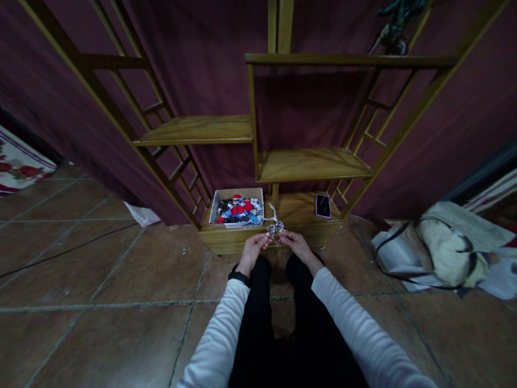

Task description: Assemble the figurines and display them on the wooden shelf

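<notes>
- My left hand (pixel 252 249) and right hand (pixel 298 245) both grasp the clear piece (pixel 276 228), one on each side, pinching it between thumb and fingertips.
- I have the clear piece up in the air at the front edge of the bottom shelf (pixel 297 207), just right of the box's (pixel 221 194) near right corner in my view.
- Its long axis runs roughly away from me: a thin end points toward the shelf's back edge, leaning slightly left, while the wider, knotty part sits between my fingers. Its finer shape is too small to tell.
- Between the box and the phone (pixel 322 206) there is a gap of wood, reaching from the front edge toward the back.
- The right board (pixel 313 164) sits above the back of that gap, and the left board (pixel 202 128) is higher, above and behind the box.
- My knees (pixel 262 275) are close to the front edge, just under my wrists.
- The box stands at the shelf's left end, open on top, its front wall near the front edge. Many small trinkets (pixel 241 208) fill it in a jumble: red, blue, black and white.
- The phone lies flat near the shelf's right end, dark screen up.
</notes>
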Available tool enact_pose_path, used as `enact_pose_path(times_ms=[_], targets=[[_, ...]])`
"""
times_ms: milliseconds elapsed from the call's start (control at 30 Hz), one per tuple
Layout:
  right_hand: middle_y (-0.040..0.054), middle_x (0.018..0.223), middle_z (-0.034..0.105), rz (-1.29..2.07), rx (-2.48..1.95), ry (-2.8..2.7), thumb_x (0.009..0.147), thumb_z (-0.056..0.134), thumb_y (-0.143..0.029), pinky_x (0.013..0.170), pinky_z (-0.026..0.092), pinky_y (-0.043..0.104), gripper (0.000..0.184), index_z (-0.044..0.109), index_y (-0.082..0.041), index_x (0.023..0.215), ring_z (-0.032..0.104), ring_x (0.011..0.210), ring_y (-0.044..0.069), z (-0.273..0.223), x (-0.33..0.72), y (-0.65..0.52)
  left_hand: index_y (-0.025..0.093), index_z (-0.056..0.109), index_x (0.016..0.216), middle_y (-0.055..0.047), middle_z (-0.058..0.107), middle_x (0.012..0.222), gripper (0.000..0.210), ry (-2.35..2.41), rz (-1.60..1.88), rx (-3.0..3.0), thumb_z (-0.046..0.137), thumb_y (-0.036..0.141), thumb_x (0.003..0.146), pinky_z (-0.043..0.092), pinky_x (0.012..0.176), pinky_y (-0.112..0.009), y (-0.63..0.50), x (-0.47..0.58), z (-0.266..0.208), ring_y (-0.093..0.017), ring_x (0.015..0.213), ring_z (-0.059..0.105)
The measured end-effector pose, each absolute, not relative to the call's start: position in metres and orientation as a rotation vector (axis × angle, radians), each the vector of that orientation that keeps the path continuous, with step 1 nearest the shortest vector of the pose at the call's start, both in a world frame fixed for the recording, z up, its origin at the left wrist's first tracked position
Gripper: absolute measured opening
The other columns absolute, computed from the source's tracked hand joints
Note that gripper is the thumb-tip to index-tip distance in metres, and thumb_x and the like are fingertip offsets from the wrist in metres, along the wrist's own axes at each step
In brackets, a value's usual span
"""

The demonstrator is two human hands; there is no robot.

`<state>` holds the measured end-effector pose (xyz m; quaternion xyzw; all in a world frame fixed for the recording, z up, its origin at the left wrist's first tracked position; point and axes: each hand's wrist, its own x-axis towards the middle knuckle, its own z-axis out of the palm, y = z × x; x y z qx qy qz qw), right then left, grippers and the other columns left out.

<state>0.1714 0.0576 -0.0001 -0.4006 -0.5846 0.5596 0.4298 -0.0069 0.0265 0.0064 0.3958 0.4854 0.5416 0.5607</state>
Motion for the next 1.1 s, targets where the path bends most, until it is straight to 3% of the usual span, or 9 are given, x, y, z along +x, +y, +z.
enact_pose_path(times_ms=[433, 767, 967, 1100], targets=[[0.0038, 0.08, 0.068, 1.42, -0.995, -1.416, 0.068, 0.062, -0.048, 0.065, 0.046, 0.029, 0.036, 0.069, -0.019, 0.089, 0.055, 0.065, 0.014, -0.0015, 0.1708, 0.0576, 0.012, 0.07, 0.083, -0.009, 0.069, 0.073, 0.036, 1.151, 1.278, 0.877, 0.073, 0.039, 0.059, 0.039, 0.055, -0.022, 0.0258, -0.0072, 0.0076, -0.013, 0.062, 0.057], [0.0055, 0.097, 0.068, 1.488, -0.975, -1.366, 0.068, 0.064, -0.047, 0.076, 0.049, 0.034, 0.04, 0.066, -0.021, 0.099, 0.061, 0.089, 0.021, 0.0001, 0.1707, 0.0556, 0.012, 0.069, 0.084, -0.01, 0.069, 0.073, 0.037, 1.151, 1.332, 0.843, 0.074, 0.038, 0.059, 0.039, 0.056, -0.022, 0.0251, -0.0069, 0.0091, -0.013, 0.063, 0.058], [0.0048, 0.102, 0.066, 1.397, -0.987, -1.43, 0.072, 0.06, -0.043, 0.081, 0.047, 0.035, 0.036, 0.063, -0.021, 0.1, 0.06, 0.092, 0.02, -0.0036, 0.1676, 0.057, 0.011, 0.069, 0.084, -0.009, 0.069, 0.073, 0.037, 1.154, 1.351, 0.831, 0.074, 0.037, 0.059, 0.04, 0.056, -0.023, 0.0246, -0.0064, 0.0102, -0.013, 0.062, 0.058], [0.0051, 0.101, 0.064, 1.106, -1.044, -1.384, 0.075, 0.056, -0.037, 0.086, 0.044, 0.033, 0.03, 0.06, -0.021, 0.101, 0.058, 0.092, 0.018, -0.0017, 0.1665, 0.0532, 0.011, 0.069, 0.085, -0.009, 0.069, 0.074, 0.036, 1.148, 1.38, 0.829, 0.074, 0.036, 0.059, 0.041, 0.057, -0.023, 0.0237, -0.0064, 0.0096, -0.013, 0.063, 0.059]])
